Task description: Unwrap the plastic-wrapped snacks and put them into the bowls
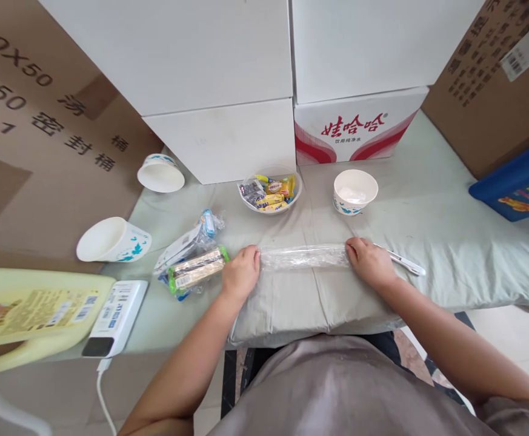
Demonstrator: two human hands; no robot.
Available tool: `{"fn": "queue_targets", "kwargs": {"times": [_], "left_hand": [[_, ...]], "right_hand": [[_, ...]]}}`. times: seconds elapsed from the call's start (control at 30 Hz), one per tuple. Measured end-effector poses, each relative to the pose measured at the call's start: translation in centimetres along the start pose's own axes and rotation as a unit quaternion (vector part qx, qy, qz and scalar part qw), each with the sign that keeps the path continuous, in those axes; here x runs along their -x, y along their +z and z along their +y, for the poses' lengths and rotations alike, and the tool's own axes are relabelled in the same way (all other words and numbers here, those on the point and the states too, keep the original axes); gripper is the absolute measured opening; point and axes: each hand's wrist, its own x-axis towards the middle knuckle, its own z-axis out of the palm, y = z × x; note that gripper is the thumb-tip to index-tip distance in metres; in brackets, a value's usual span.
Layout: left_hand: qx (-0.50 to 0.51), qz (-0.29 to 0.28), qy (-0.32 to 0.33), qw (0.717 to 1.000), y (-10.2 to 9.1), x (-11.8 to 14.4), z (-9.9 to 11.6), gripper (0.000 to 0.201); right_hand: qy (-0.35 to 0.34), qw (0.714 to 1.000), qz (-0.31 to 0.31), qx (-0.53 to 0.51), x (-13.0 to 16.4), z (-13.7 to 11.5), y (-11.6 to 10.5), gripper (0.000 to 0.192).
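Bright, even daylight with no hard shadows; only soft shade lies under the left hand and right hand; the clear plastic roll between them glints faintly; focus is sharp at centre; wide-lens bending curves the cardboard boxes far left of the hands.

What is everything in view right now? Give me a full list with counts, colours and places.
clear plastic bag: 1, transparent, stretched flat between both hands
white utensil: 1, under right hand
paper bowls: 3, white with teal print; one upright right of centre, two tipped at left
snack bowl: 1, clear, holds yellow and dark wrapped sweets, centre back
packaged items: several, in clear wrap, left of left hand
yellow jug: 1, far left
white device: 1, beside jug
boxes: white and brown, behind
cloth: pale green, covering table
left hand: closed on bag end
right hand: closed on other end
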Motion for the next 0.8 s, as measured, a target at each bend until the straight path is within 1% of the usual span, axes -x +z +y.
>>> {"fn": "queue_targets", "kwargs": {"times": [0.07,0.1,0.17,0.2,0.23,0.27,0.3,0.37,0.4,0.43,0.5,0.57,0.63,0.7,0.77,0.8], "left_hand": [[-0.031,-0.011,-0.009,0.999,-0.3,-0.1,0.2,0.026],[-0.036,-0.002,-0.008,0.999,-0.6,-0.1,0.4,0.027],[-0.021,0.046,0.007,0.999,-1.2,0.1,1.0,0.027],[-0.002,0.074,0.028,0.997,-1.4,0.3,1.5,0.028],[0.021,0.096,0.063,0.993,-1.5,0.5,2.1,0.029],[0.043,0.104,0.112,0.987,-1.5,0.9,2.8,0.032],[0.06,0.095,0.17,0.979,-1.2,1.2,3.6,0.035],[0.068,0.039,0.28,0.957,-0.4,1.9,4.9,0.049],[0.06,0.005,0.314,0.947,0.1,2.2,5.3,0.059],[0.049,-0.025,0.33,0.942,0.6,2.4,5.4,0.068],[0.028,-0.065,0.325,0.943,1.4,2.8,4.9,0.074],[0.016,-0.076,0.3,0.951,1.6,3.1,3.8,0.072],[0.012,-0.065,0.272,0.96,1.3,3.6,2.7,0.069],[0.014,-0.038,0.24,0.97,0.7,4.3,2.2,0.061],[0.032,-0.007,0.217,0.976,0.1,5.2,2.7,0.046],[0.05,0.004,0.214,0.975,-0.1,5.6,3.3,0.04]], "right_hand": [[-0.004,1.0,-0.008,0.027,-0.1,0.0,0.0,0.032],[-0.008,0.999,-0.001,0.032,-0.1,0.1,-0.2,0.031],[-0.023,0.999,0.039,0.026,0.0,0.0,-0.7,0.031],[-0.04,0.997,0.066,0.016,0.0,-0.2,-1.0,0.032],[-0.069,0.994,0.087,0.002,0.1,-0.5,-1.2,0.034],[-0.111,0.989,0.095,-0.01,0.1,-0.8,-1.3,0.036],[-0.161,0.983,0.088,-0.02,0.2,-1.3,-1.3,0.039],[-0.256,0.965,0.04,-0.025,0.4,-2.2,-0.8,0.054],[-0.288,0.957,0.009,-0.022,0.5,-2.4,-0.3,0.065],[-0.303,0.953,-0.018,-0.016,0.7,-2.6,0.1,0.074],[-0.299,0.953,-0.053,-0.007,1.3,-2.2,0.7,0.083],[-0.285,0.956,-0.065,-0.004,2.1,-1.1,0.8,0.082],[-0.282,0.957,-0.061,-0.012,3.4,0.2,0.3,0.082],[-0.285,0.956,-0.055,-0.032,4.9,1.1,-0.5,0.083],[-0.287,0.954,-0.055,-0.063,6.6,1.2,-1.3,0.08],[-0.29,0.952,-0.057,-0.08,7.4,1.1,-1.5,0.074]]}}
